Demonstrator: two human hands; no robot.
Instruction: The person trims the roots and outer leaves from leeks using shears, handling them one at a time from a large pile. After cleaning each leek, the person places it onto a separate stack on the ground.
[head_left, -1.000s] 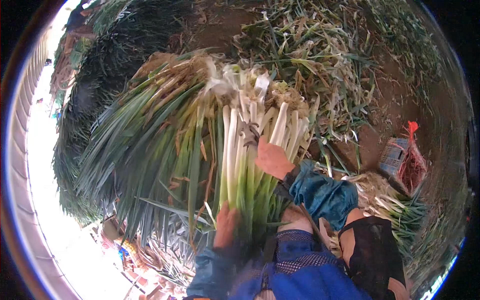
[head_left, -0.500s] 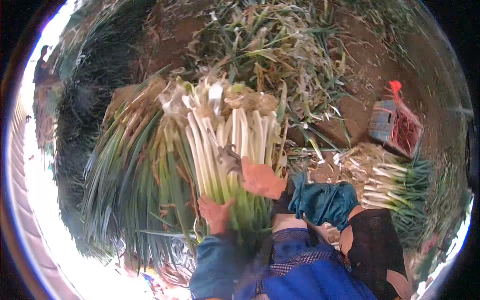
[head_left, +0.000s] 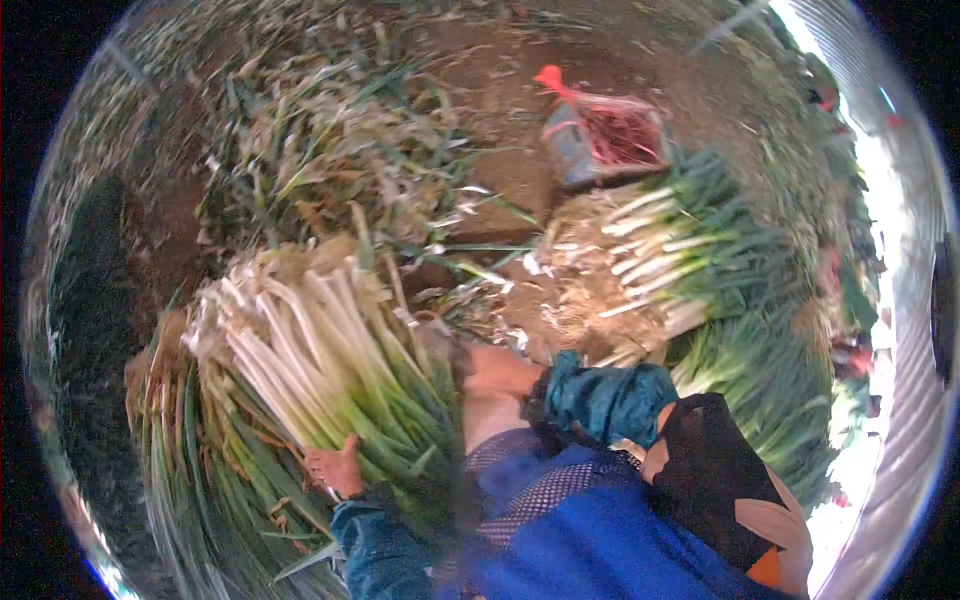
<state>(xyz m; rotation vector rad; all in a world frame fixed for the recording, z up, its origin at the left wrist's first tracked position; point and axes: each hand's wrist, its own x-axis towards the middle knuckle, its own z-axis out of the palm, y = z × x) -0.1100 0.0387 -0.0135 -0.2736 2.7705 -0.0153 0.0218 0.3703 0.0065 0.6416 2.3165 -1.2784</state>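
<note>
A thick bundle of green onions [head_left: 330,350] lies in front of me, white stalks and roots toward the upper left, green leaves toward my lap. My left hand [head_left: 337,467] grips the lower left side of the bundle, thumb raised over the stalks. At the bundle's right edge, my right hand [head_left: 450,357] is blurred; its fingers cannot be made out. More untrimmed onions [head_left: 215,460] with long leaves and brown roots lie beside and under the bundle on the left.
A box of red ties [head_left: 620,135] with a red knot stands at the upper right. Below it lie cleaner onions [head_left: 665,245] in a row, with more green leaves [head_left: 760,370] nearby. Loose leaf scraps [head_left: 335,150] cover the brown ground at the upper left.
The view has swung right, so the box and cleaner onions appear nearer the middle. The bundle now looks tilted to the left. My right hand has moved from atop the stalks to their right edge.
</note>
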